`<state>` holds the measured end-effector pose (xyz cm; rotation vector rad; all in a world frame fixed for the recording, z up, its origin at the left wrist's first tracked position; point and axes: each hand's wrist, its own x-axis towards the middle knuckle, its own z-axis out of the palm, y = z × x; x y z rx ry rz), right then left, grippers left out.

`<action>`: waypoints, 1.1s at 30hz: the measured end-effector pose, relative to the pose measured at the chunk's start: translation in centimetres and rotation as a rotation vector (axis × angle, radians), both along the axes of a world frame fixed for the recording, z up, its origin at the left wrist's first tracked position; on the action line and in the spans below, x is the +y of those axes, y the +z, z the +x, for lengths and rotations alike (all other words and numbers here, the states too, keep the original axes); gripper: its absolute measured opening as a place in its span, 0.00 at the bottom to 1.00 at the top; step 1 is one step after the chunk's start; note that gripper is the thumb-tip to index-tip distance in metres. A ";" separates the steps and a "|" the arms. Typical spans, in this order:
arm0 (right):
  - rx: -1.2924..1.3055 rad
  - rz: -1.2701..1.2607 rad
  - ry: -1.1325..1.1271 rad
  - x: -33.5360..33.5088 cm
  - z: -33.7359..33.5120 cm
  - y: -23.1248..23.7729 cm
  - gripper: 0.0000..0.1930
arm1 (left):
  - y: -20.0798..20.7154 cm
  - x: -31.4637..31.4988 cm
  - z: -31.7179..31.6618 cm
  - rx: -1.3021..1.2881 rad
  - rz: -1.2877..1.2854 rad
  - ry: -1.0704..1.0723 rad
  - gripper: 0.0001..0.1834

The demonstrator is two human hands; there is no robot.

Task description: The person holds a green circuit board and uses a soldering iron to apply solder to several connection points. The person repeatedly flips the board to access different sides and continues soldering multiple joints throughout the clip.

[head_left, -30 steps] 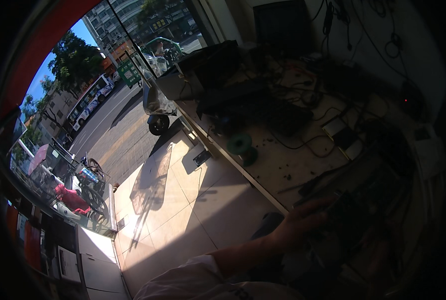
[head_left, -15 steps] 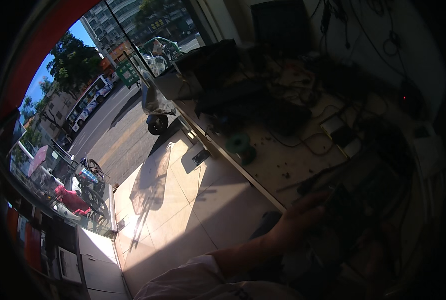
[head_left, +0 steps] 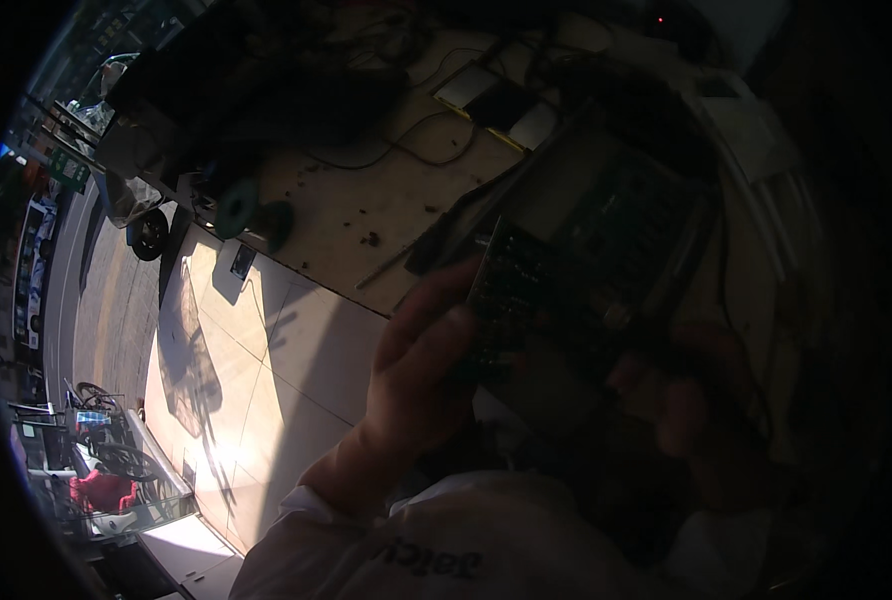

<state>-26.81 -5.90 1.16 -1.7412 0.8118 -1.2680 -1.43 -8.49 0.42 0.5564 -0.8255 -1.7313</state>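
In deep shade, my left hand (head_left: 421,350) grips the left edge of a dark green circuit board (head_left: 516,295), fingers behind it and thumb toward the front. The board is tilted up off the bench. My right hand (head_left: 686,395) is near the board's lower right side, its fingers curled; what they hold, if anything, is lost in the dark. Behind the board, an open rectangular casing (head_left: 586,195) with a second green board inside lies at a slant on the bench.
The wooden bench (head_left: 341,220) carries a green spool (head_left: 251,215), scattered small dark bits, a thin rod (head_left: 381,268), a looping cable (head_left: 436,155) and a flat yellow-edged device (head_left: 496,108). Below its left edge lies a sunlit tiled floor (head_left: 231,350). A pale box-like object (head_left: 741,125) stands far right.
The view has swung right and down toward the bench. My left hand and the circuit board now show more fully, and my right hand has come into clearer view.
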 end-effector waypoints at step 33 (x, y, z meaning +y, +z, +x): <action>0.048 0.222 0.163 1.4 -1.9 1.8 0.24 | -0.9 -0.4 0.0 0.125 0.012 -0.079 0.32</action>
